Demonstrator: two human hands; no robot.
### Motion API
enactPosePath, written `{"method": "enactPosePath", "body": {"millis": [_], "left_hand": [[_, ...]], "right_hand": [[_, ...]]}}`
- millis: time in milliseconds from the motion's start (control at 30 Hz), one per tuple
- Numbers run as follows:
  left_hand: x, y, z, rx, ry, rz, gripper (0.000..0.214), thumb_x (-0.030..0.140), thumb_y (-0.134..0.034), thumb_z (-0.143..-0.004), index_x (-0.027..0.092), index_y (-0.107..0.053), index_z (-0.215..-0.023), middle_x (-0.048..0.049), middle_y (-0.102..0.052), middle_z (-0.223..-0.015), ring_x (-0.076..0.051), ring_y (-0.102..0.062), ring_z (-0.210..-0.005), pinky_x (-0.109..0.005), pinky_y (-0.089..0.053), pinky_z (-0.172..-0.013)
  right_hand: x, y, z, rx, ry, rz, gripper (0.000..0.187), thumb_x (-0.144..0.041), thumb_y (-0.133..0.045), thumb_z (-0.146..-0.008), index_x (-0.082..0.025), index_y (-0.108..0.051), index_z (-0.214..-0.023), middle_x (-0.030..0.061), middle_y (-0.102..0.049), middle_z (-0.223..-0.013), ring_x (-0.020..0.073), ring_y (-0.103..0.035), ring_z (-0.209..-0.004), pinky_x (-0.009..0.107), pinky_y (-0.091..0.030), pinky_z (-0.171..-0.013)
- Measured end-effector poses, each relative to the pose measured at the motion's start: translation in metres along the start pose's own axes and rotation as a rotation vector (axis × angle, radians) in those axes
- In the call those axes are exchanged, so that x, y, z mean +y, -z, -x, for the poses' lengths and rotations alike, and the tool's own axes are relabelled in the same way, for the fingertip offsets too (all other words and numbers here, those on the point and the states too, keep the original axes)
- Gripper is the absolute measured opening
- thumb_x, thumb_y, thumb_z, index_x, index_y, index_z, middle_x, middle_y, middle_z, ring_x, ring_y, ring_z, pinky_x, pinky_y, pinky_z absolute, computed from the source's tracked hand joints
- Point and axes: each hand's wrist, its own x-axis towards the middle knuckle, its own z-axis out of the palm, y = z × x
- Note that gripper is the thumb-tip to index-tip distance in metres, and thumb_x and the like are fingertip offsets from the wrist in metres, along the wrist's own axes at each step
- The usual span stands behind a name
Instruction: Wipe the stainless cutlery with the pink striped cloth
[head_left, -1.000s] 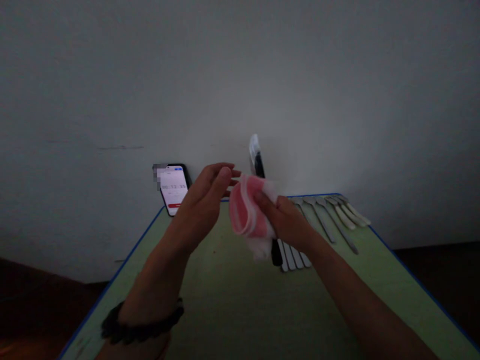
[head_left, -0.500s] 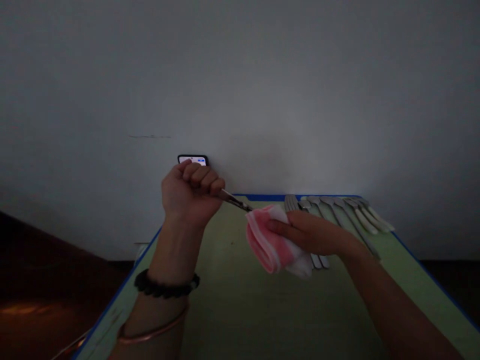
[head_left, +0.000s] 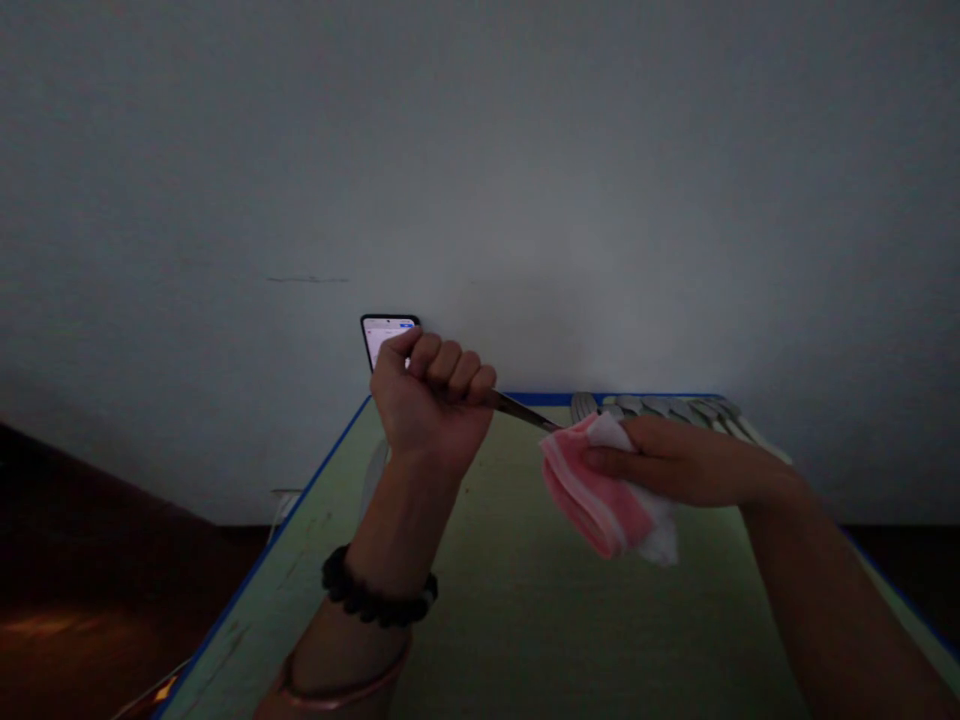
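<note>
My left hand is closed in a fist around one end of a slim metal piece of cutlery. Its other end runs into a folded pink and white cloth, so its kind cannot be told. My right hand pinches that cloth, thumb on the near side, around the metal. Both hands are raised above the pale green table. Behind the right hand lie a fork and several spoons in a row, partly covered by the hand and cloth.
A phone with a lit screen leans against the grey wall behind my left hand. A pale flat object, partly hidden by my left forearm, lies on the table's left side. Blue edging borders the tabletop.
Both hands have shifted right with the cutlery and cloth. More of the metal shows between the hands. A pale object left of my left forearm has come into sight.
</note>
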Motion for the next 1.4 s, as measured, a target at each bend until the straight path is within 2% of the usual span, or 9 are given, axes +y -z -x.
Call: {"method": "enactPosePath", "body": {"millis": [233,367,600,700,833,967,1033,1267,1400], "left_hand": [[-0.020,-0.017,0.010,-0.002,0.099,-0.071,0.039,0.024,-0.028,-0.088,0.020,-0.013,-0.052,0.0069,-0.008,-0.044,-0.009,-0.012,-0.035,-0.024,-0.015,-0.036],[-0.016,-0.016,0.010,0.046,0.043,-0.124,0.040,0.024,-0.030,-0.087,0.020,-0.016,-0.050,0.0076,-0.011,-0.042,-0.008,-0.016,-0.033,-0.023,-0.017,-0.035],[-0.011,-0.009,0.007,0.141,-0.035,-0.116,0.040,0.024,-0.031,-0.087,0.019,-0.018,-0.050,0.0075,-0.013,-0.042,-0.008,-0.016,-0.033,-0.023,-0.018,-0.035],[-0.012,-0.007,0.005,0.165,-0.028,-0.075,0.039,0.023,-0.031,-0.086,0.019,-0.019,-0.050,0.0073,-0.013,-0.042,-0.008,-0.016,-0.034,-0.023,-0.017,-0.035],[-0.011,-0.005,0.004,0.182,-0.050,-0.082,0.038,0.022,-0.029,-0.086,0.019,-0.019,-0.049,0.0073,-0.013,-0.042,-0.008,-0.015,-0.034,-0.023,-0.018,-0.035],[-0.006,-0.004,0.005,0.177,-0.076,-0.099,0.038,0.022,-0.030,-0.086,0.019,-0.021,-0.048,0.0075,-0.015,-0.040,-0.008,-0.017,-0.033,-0.023,-0.019,-0.035],[-0.005,-0.006,0.005,0.177,-0.082,-0.101,0.039,0.022,-0.030,-0.086,0.019,-0.021,-0.048,0.0074,-0.016,-0.040,-0.008,-0.017,-0.033,-0.023,-0.019,-0.035],[-0.003,-0.017,0.008,0.169,-0.098,-0.065,0.039,0.021,-0.027,-0.087,0.019,-0.017,-0.050,0.0065,-0.012,-0.042,-0.008,-0.013,-0.035,-0.023,-0.017,-0.035],[-0.003,-0.017,0.009,0.155,-0.107,-0.103,0.040,0.022,-0.028,-0.088,0.019,-0.018,-0.050,0.0065,-0.014,-0.041,-0.008,-0.015,-0.034,-0.023,-0.018,-0.035]], "right_hand": [[0.006,-0.011,-0.012,-0.087,0.136,-0.146,0.029,-0.037,-0.046,-0.088,-0.018,-0.055,-0.068,-0.0047,-0.047,-0.059,0.0087,-0.038,-0.052,0.020,-0.033,-0.049],[0.009,-0.006,-0.010,-0.016,0.141,-0.139,0.015,-0.031,-0.055,-0.083,-0.018,-0.063,-0.081,-0.0024,-0.058,-0.070,0.0100,-0.047,-0.058,0.019,-0.037,-0.052],[0.010,0.005,-0.005,0.050,0.167,-0.053,0.031,-0.036,-0.040,-0.091,-0.019,-0.065,-0.085,0.0006,-0.062,-0.078,0.0126,-0.054,-0.069,0.023,-0.043,-0.064],[0.006,0.009,-0.003,0.165,0.219,-0.023,0.028,-0.033,-0.041,-0.091,-0.020,-0.066,-0.093,0.0040,-0.063,-0.093,0.0152,-0.057,-0.085,0.027,-0.043,-0.078],[0.000,0.011,-0.001,0.308,0.213,0.004,0.030,-0.029,-0.042,-0.091,-0.022,-0.063,-0.110,0.0043,-0.064,-0.100,0.0159,-0.058,-0.090,0.028,-0.044,-0.081],[-0.007,0.006,0.000,0.198,0.179,-0.032,0.034,-0.032,-0.044,-0.090,-0.028,-0.060,-0.120,0.0019,-0.064,-0.115,0.0184,-0.058,-0.101,0.030,-0.043,-0.088],[-0.010,0.003,0.000,0.151,0.152,-0.085,0.035,-0.037,-0.043,-0.090,-0.029,-0.061,-0.118,0.0018,-0.067,-0.110,0.0197,-0.060,-0.096,0.031,-0.045,-0.085],[-0.005,0.002,-0.007,0.235,0.154,-0.130,0.032,-0.038,-0.048,-0.087,-0.027,-0.066,-0.112,-0.0001,-0.070,-0.099,0.0166,-0.061,-0.081,0.026,-0.046,-0.070],[-0.004,0.000,-0.008,0.276,0.083,-0.151,0.031,-0.043,-0.052,-0.084,-0.023,-0.072,-0.097,0.0002,-0.071,-0.082,0.0144,-0.060,-0.065,0.023,-0.042,-0.056]]}}
